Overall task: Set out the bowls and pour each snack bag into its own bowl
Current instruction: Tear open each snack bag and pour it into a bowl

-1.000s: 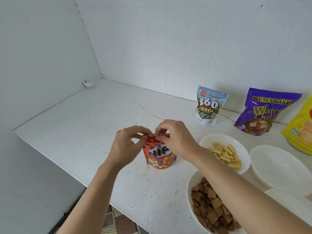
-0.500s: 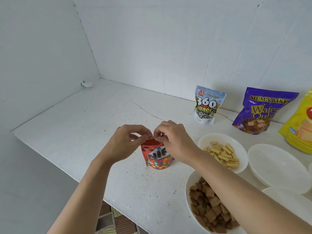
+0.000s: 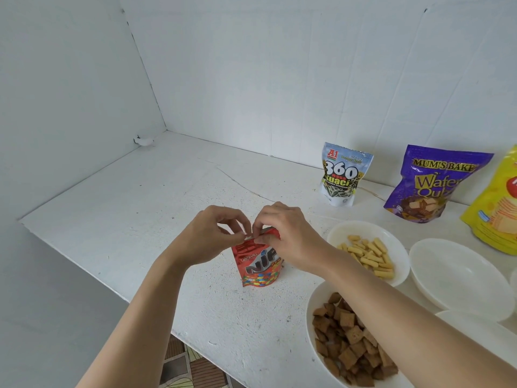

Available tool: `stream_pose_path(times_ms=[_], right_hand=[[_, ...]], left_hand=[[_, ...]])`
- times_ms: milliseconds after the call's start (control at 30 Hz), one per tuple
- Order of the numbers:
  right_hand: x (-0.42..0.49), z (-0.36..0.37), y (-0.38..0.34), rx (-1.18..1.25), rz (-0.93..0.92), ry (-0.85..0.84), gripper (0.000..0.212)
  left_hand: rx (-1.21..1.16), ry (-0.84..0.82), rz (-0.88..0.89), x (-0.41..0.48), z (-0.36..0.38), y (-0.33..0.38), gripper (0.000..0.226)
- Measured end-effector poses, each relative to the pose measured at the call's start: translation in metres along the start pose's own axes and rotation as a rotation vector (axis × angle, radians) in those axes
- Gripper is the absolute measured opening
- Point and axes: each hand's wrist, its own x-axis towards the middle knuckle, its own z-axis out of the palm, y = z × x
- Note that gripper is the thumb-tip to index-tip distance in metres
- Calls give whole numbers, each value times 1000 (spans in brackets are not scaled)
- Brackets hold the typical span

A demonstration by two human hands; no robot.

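Observation:
A small red Nips candy bag [image 3: 258, 268] stands upright on the white table. My left hand [image 3: 212, 236] and my right hand [image 3: 288, 236] both pinch its top edge, fingertips almost touching, and the top strip looks partly torn between them. To the right a white bowl [image 3: 397, 239] holds yellow stick snacks. A nearer white bowl [image 3: 312, 317] holds brown square biscuits, partly hidden by my right forearm. An empty white bowl [image 3: 458, 275] sits further right.
Along the back wall stand a 360 Kuaci seed bag [image 3: 342, 173], a purple Mum's Bake wafer bag [image 3: 430, 183] and a yellow bag [image 3: 495, 203]. Another white bowl rim [image 3: 475, 320] shows at the right edge. The table's front edge [image 3: 140, 301] drops to a patterned floor.
My hands have shifted on the red bag's top edge, and the top strip now shows a pale torn bit between my fingers. The bag tilts slightly.

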Motion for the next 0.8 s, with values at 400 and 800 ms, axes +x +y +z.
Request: stream_pose_path(times_ms=[400, 800], right_hand=[[0, 4, 3, 8, 26, 42, 11], [-6, -10, 5, 167, 81, -171, 14]], left_hand=[[-105, -11, -115, -3, 10, -1, 26], [-110, 48, -89, 1, 18, 0, 29]])
